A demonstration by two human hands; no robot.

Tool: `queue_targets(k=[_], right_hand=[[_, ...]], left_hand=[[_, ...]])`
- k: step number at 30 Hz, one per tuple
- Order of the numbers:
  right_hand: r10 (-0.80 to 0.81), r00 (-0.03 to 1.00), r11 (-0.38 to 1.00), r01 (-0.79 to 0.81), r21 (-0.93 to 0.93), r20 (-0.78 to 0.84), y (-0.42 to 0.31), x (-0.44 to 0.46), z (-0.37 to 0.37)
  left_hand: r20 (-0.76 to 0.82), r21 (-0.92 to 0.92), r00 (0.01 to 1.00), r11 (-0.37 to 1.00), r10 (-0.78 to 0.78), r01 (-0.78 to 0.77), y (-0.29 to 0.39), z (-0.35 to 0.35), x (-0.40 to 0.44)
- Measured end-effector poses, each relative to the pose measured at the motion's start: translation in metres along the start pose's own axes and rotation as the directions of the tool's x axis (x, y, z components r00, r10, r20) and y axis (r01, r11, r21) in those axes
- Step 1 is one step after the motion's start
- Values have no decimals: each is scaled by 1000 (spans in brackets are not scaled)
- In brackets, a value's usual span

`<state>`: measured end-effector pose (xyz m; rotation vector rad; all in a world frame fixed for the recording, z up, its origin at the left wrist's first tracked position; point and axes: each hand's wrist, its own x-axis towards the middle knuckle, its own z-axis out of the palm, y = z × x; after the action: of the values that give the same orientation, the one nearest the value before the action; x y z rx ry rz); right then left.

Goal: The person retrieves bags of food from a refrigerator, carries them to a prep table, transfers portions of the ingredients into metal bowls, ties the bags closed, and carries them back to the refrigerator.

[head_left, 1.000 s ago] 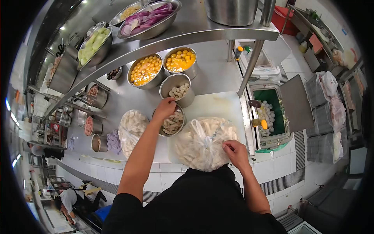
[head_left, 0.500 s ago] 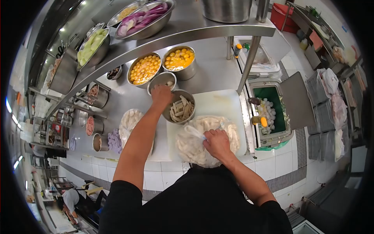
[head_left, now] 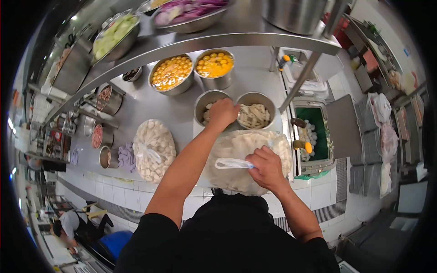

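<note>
My left hand (head_left: 222, 113) is closed at the right rim of a steel pot (head_left: 203, 111) with pale pieces in it, and covers part of its contents. Directly to the right is a second steel pot (head_left: 255, 114) holding pale strips. Below the pots a large clear bag of pale pieces (head_left: 227, 143) lies on the white cutting board. My right hand (head_left: 266, 168) grips the bag's gathered top, and a loop of plastic sticks out to the left. Another knotted bag (head_left: 154, 152) rests left of my left forearm.
Two pots of egg yolks (head_left: 172, 75) (head_left: 215, 66) stand behind. An overhead steel shelf (head_left: 182, 45) carries bowls of onion and green pieces. To the right is an open green-lined bin (head_left: 321, 132) beside yellow-tipped handles. A person (head_left: 73, 225) is at lower left.
The strip pot has moved right and back, and the other pot now stands left of it, with my left hand moved right along with it. My right hand still grips the bag top.
</note>
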<state>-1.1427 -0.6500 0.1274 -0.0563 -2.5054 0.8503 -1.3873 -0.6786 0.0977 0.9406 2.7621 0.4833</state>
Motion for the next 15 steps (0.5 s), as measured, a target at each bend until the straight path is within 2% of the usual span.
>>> queue_targets(k=[1, 3, 5, 7, 8, 9, 10, 12, 14, 15], right_hand=[[0, 1000, 1000, 0, 6, -11, -1, 1, 1], [1, 999, 1000, 0, 13, -36, -8, 5, 1], [-8, 1000, 999, 9, 33, -31, -14, 7, 7], [-18, 999, 999, 19, 47, -32, -25, 13, 16], [-29, 999, 998, 31, 46, -34, -31, 17, 21], [-42, 999, 998, 43, 45, -33, -37, 21, 26], [-48, 999, 998, 49, 45, -23, -42, 24, 33], [-93, 995, 996, 93, -8, -44, -48, 29, 46], [-94, 995, 994, 93, -53, -22, -56, 30, 56], [-113, 993, 989, 110, -96, -32, -58, 37, 61]], left_hand=[[16, -48, 1000, 999, 1, 0, -2, -15, -4], [-256, -277, 967, 959, -20, -53, -41, -48, -18], [-311, -346, 910, 925, -274, 160, -95, -79, -52], [-572, 79, 819, 997, 36, 10, -200, -33, -85], [-416, 204, 904, 958, -101, 201, -212, -25, -118], [-264, 350, 926, 868, -271, 353, -222, -17, -146], [-264, 342, 923, 867, -281, 362, -246, -8, -159], [-307, 367, 949, 913, -65, 181, -304, 8, -167], [-287, 331, 953, 924, -93, 190, -330, 2, -155], [-331, 327, 939, 922, -96, 210, -346, -2, -144]])
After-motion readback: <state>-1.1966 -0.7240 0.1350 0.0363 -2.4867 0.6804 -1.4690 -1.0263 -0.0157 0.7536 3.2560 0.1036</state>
